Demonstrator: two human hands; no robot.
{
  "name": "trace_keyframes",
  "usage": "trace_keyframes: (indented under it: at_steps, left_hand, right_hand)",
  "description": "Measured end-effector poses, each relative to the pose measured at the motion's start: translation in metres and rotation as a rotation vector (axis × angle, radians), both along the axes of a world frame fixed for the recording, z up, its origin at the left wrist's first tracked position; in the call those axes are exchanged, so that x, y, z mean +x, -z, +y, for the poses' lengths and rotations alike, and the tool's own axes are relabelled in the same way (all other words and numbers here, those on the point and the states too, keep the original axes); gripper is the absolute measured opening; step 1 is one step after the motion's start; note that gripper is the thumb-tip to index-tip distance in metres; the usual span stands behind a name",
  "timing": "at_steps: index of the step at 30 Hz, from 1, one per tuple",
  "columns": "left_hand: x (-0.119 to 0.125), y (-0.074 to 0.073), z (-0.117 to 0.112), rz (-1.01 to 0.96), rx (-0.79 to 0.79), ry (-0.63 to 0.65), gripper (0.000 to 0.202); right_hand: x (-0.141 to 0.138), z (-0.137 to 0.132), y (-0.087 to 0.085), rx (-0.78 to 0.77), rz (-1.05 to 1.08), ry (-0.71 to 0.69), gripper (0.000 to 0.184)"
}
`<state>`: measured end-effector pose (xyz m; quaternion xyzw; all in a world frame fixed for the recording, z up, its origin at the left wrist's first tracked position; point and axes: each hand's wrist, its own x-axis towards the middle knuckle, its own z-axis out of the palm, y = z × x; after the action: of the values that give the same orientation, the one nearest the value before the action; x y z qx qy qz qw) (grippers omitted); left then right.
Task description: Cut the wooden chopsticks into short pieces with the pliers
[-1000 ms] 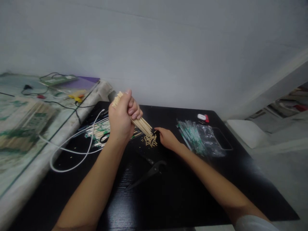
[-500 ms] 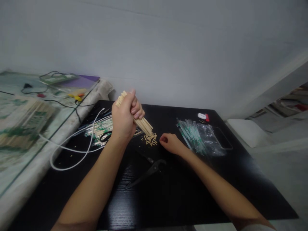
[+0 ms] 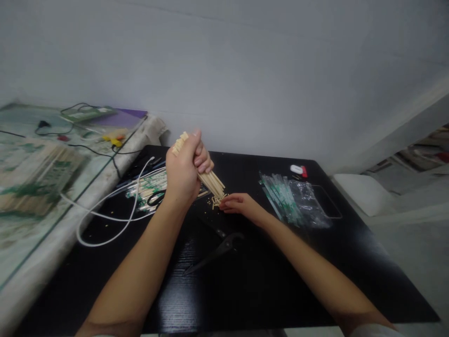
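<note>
A bundle of pale wooden chopsticks [image 3: 212, 183] is gripped in my left hand [image 3: 185, 166], whose fingers wrap right round it. The bundle slants, its lower ends close above a small pile of short cut wooden pieces [image 3: 215, 202] on the black table. At the right side of that pile is my right hand [image 3: 240, 206], palm down with fingers stretched out, the fingertips at the pieces. I cannot tell whether they hold any. Nearer to me lie black-handled shears [image 3: 224, 243], their blade pointing to the lower left.
Wrapped chopsticks [image 3: 150, 187], black scissors [image 3: 154, 198] and a white cable [image 3: 105, 219] lie to the left. Clear and green plastic wrappers [image 3: 286, 199], a phone [image 3: 326, 201] and a white case [image 3: 296, 169] are on the right. A glass-topped surface [image 3: 21, 243] adjoins the table.
My right hand has moved left to the cut pieces, its curled fingers straightening. My left hand still holds the chopsticks in nearly the same place.
</note>
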<state>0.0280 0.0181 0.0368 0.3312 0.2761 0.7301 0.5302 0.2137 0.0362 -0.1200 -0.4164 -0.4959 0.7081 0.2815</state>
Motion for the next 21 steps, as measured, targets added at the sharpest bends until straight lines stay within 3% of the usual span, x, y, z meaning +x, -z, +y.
trace_keyframes:
  at_steps: [6, 13, 21]
  left_hand:
    - [0.001, -0.001, -0.001, 0.016, 0.006, -0.003, 0.058]
    - [0.000, -0.001, -0.001, -0.013, 0.067, 0.014, 0.058]
    - [0.000, -0.002, -0.002, -0.004, 0.067, 0.018, 0.059]
  right_hand:
    - [-0.007, -0.004, 0.006, -0.078, -0.014, -0.141, 0.049]
    - [-0.023, -0.011, 0.015, 0.136, 0.028, 0.075, 0.044]
    - [-0.045, -0.018, 0.014, -0.033, 0.064, -0.059, 0.054]
